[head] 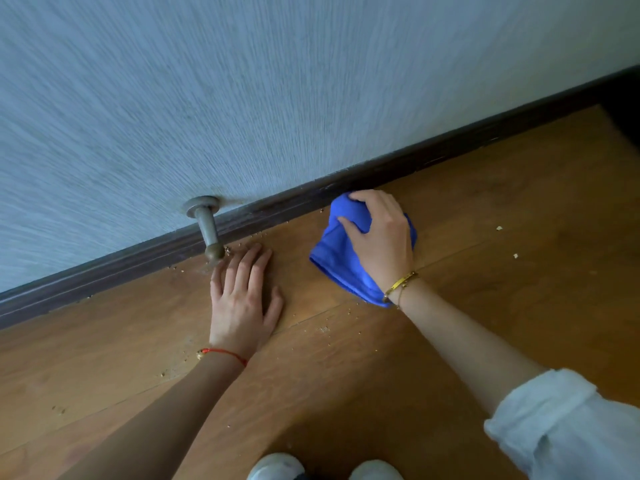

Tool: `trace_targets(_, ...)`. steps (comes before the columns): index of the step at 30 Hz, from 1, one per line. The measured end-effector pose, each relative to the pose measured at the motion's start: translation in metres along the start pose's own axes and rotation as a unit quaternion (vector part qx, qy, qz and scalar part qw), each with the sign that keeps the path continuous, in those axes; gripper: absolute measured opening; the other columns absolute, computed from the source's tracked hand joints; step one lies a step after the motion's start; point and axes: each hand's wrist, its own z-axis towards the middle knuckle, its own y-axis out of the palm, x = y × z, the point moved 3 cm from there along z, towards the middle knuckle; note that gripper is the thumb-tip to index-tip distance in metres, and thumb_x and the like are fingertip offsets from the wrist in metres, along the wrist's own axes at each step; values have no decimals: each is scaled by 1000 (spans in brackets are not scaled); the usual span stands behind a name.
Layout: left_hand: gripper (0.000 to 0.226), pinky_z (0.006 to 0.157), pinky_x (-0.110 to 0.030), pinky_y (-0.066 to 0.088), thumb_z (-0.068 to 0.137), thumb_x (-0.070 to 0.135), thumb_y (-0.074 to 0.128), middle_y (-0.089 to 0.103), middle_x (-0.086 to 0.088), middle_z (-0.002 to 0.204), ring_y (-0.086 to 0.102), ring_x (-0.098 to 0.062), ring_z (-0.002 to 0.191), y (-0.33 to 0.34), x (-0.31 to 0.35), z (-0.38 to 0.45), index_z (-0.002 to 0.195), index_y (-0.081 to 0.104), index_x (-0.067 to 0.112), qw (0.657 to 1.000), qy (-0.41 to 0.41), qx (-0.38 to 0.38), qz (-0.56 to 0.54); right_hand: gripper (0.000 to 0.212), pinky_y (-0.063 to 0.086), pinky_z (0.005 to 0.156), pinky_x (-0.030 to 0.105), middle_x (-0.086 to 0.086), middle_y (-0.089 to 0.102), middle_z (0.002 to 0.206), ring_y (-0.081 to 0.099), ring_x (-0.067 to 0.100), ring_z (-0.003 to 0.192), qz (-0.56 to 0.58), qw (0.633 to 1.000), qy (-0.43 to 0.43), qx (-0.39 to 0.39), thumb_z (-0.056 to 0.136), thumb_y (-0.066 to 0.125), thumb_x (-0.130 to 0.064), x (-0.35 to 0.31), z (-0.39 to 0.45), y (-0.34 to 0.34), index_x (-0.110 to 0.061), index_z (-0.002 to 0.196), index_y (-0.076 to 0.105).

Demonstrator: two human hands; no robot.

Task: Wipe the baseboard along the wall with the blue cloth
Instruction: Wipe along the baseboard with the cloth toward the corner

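A dark brown baseboard point(433, 150) runs slantwise along the foot of the pale textured wall point(242, 98). My right hand point(384, 237) grips a bunched blue cloth point(339, 251), whose top edge lies close against the baseboard; I cannot tell if it touches it. The cloth hangs down to the wooden floor point(485, 237) under my wrist. My left hand point(244, 296) rests flat on the floor, fingers straight, just below the baseboard and holding nothing.
A grey metal door stopper point(207, 226) juts out of the wall right by my left fingertips. Crumbs and small bits of debris are scattered on the floor near the baseboard. My two white shoes point(277, 467) show at the bottom edge.
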Motion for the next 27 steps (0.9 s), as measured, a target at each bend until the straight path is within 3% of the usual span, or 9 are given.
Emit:
trace_targets(3,52,118,-57,31,96,33,47,57,-12,142,52,-32,134,-5,29,10,142,55,9,999,30,-8,-35,27,44,87,24,4,65,100,59,22,96,-20,1000,20,6,79,76,-5,5,5,-48,-7,103,65)
trace_targets(8,52,115,-58,38,95,34,45,58,-11,141,52,-31,133,-19,87,39,141,54,10,993,95,-37,-61,25,48,88,30,2,64,102,59,19,97,-59,997,50,6,83,76,-12,12,9,-129,-10,104,63)
trace_targets(12,55,116,-54,35,96,37,42,58,-11,143,50,-28,134,-15,120,60,143,53,11,988,132,-52,-52,25,48,90,29,-1,63,103,59,16,99,-87,993,75,35,83,76,-13,37,12,-168,-12,105,63)
trace_targets(17,56,114,-55,39,97,37,40,57,-11,144,53,-29,132,13,141,88,144,52,11,988,133,-68,-41,26,49,90,29,0,63,105,58,16,101,-84,993,76,26,84,75,-14,94,25,-164,-12,107,62)
trace_targets(21,54,116,-50,32,98,36,41,55,-9,146,47,-25,134,33,149,97,145,52,12,990,122,-62,-24,28,44,90,22,2,64,107,58,18,102,-58,994,83,32,83,76,-12,133,36,-151,-10,109,63)
trace_targets(24,56,120,-46,24,98,36,42,54,-10,147,43,-25,138,40,154,103,148,49,12,994,96,-59,-9,29,47,90,24,3,64,108,59,19,102,-18,997,71,26,83,76,-11,147,43,-141,-9,109,64)
trace_targets(27,57,120,-50,26,98,36,42,54,-12,146,44,-29,137,42,160,106,148,49,10,997,62,-46,-2,27,47,89,24,4,65,106,59,20,100,21,998,57,25,81,77,-9,153,53,-137,-8,106,65)
